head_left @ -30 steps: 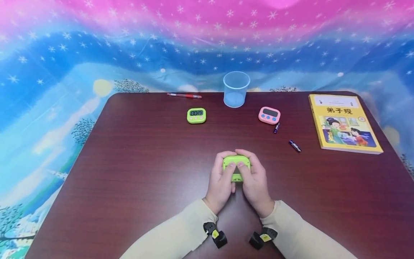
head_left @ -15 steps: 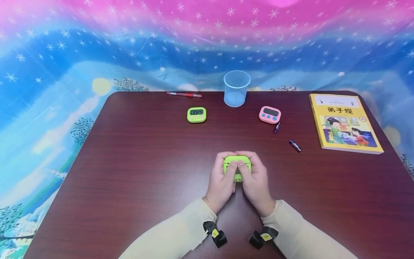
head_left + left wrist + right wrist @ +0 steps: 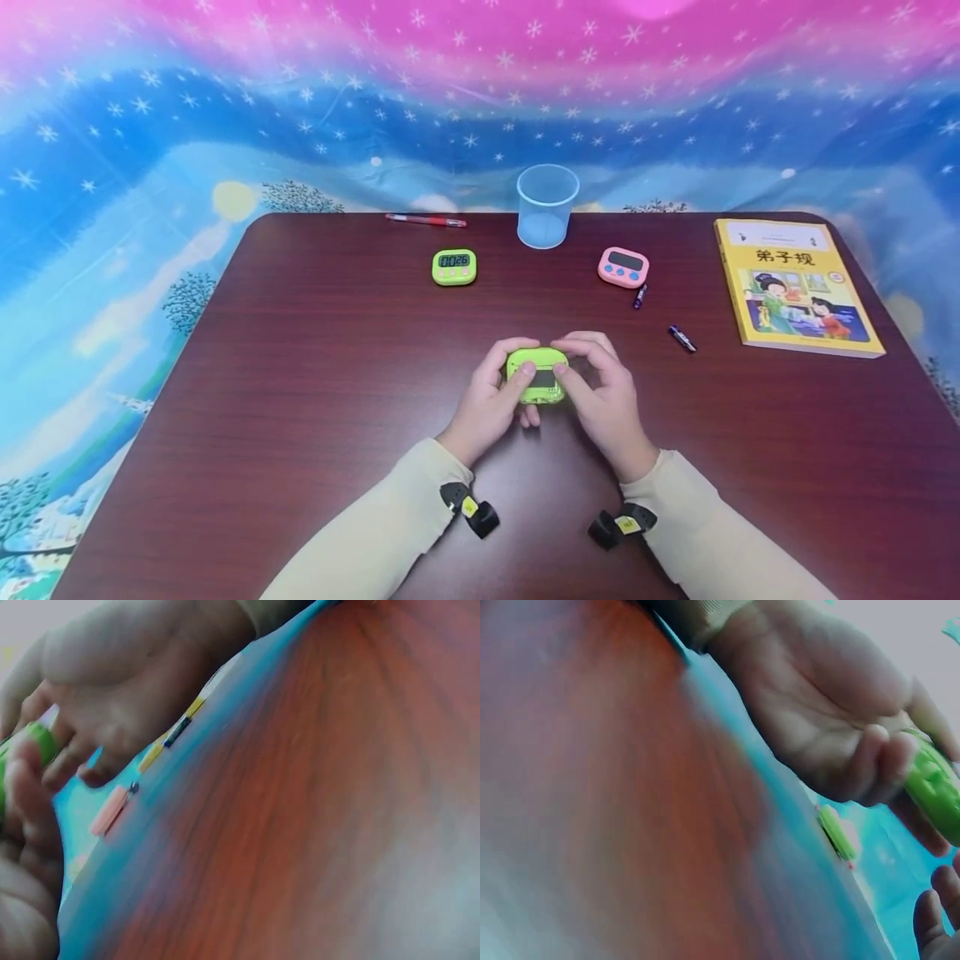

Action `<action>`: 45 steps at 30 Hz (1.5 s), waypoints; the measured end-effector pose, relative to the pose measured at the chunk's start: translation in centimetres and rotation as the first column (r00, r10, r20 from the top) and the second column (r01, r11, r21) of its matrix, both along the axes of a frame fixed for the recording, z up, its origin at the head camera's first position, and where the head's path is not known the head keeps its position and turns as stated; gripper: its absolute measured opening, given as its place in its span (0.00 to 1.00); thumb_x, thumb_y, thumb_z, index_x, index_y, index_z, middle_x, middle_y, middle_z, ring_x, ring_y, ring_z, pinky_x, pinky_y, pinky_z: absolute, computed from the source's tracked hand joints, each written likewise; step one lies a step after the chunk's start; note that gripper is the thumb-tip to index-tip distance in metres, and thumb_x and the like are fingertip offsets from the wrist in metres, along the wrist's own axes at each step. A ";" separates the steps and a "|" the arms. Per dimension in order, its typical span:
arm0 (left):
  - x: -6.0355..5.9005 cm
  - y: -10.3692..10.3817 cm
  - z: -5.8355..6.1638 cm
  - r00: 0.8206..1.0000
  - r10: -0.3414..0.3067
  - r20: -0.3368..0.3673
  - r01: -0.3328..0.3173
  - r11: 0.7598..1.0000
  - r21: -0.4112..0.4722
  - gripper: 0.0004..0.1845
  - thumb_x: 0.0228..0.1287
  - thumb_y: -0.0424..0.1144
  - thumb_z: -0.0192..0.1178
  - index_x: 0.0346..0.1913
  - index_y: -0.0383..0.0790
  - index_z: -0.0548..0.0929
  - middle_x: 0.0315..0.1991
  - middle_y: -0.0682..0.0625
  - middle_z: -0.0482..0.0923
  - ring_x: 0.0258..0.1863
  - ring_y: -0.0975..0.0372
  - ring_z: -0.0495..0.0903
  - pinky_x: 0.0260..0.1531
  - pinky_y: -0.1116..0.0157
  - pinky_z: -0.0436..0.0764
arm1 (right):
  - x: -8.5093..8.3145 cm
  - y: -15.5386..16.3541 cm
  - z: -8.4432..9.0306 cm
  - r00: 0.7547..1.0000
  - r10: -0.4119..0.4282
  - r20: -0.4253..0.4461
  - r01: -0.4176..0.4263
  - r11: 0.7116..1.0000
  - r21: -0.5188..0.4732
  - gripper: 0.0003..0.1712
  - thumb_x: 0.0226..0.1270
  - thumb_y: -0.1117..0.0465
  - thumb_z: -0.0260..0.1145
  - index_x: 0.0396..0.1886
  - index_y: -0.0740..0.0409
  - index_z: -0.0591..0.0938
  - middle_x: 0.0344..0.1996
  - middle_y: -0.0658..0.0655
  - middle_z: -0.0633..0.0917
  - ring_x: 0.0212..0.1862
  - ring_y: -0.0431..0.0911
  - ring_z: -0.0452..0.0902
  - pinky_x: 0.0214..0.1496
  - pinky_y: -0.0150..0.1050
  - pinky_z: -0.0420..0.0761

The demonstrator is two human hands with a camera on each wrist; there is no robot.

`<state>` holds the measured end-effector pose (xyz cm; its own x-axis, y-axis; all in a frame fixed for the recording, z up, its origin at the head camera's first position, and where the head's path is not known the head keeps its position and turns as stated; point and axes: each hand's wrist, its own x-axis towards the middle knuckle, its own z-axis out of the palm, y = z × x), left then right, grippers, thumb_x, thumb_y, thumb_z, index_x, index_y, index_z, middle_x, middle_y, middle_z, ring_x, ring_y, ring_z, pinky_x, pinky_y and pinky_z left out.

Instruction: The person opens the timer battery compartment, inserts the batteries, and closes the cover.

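Observation:
My left hand (image 3: 487,402) grips a small green timer (image 3: 536,375) just above the dark red table (image 3: 300,375), its grey screen facing up. My right hand (image 3: 606,393) holds the same timer from the right, thumb at its edge and index finger curved over the top. In the right wrist view the left hand (image 3: 832,712) holds the green timer (image 3: 934,787) in curled fingers. The blurred left wrist view shows the right hand (image 3: 135,682) beside the timer (image 3: 30,742).
Toward the far edge lie a second green timer (image 3: 453,267) that is counting, a red pen (image 3: 426,220), a clear plastic cup (image 3: 547,206) and a pink timer (image 3: 623,267). Two small batteries (image 3: 682,337) lie near a yellow book (image 3: 795,285) at the right.
The green timer has been turned over between the hands, so its screen now shows. Both hands moved slightly left and farther from me, and the right thumb left the timer's middle.

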<state>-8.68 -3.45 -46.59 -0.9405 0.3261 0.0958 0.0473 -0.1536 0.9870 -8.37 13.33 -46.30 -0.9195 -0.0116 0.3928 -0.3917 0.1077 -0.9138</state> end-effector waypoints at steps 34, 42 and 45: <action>-1.3 -3.7 -0.6 0.996 -0.090 0.018 0.091 0.993 -0.070 0.43 0.60 0.19 0.64 0.75 0.36 0.56 0.51 0.30 0.81 0.34 0.63 0.83 0.36 0.69 0.85 | -2.7 4.2 0.2 0.957 -0.076 0.281 0.066 0.997 0.046 0.09 0.65 0.72 0.67 0.44 0.71 0.85 0.27 0.60 0.85 0.29 0.46 0.80 0.30 0.32 0.82; -1.5 -4.1 -0.8 0.995 -0.090 0.051 0.092 0.995 -0.044 0.44 0.60 0.19 0.64 0.76 0.37 0.56 0.53 0.31 0.80 0.33 0.63 0.83 0.32 0.71 0.84 | -3.3 6.0 0.1 0.947 -0.164 0.277 0.072 0.946 0.316 0.10 0.67 0.63 0.70 0.46 0.60 0.89 0.37 0.54 0.89 0.36 0.35 0.80 0.38 0.25 0.80; -1.5 -4.1 -0.9 0.994 -0.095 0.051 0.096 0.995 -0.032 0.44 0.60 0.19 0.64 0.76 0.37 0.55 0.53 0.29 0.79 0.33 0.63 0.83 0.32 0.71 0.84 | -3.5 6.5 0.2 0.947 -0.179 0.268 0.038 0.888 0.458 0.11 0.66 0.60 0.71 0.46 0.56 0.89 0.38 0.54 0.90 0.38 0.37 0.80 0.37 0.26 0.77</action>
<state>-10.21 -7.50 -47.48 -0.9081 0.4170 0.0377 -0.0146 -0.1215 0.9925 -11.91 19.80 -46.08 -0.9966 -0.0120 0.0809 -0.0741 0.5528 -0.8300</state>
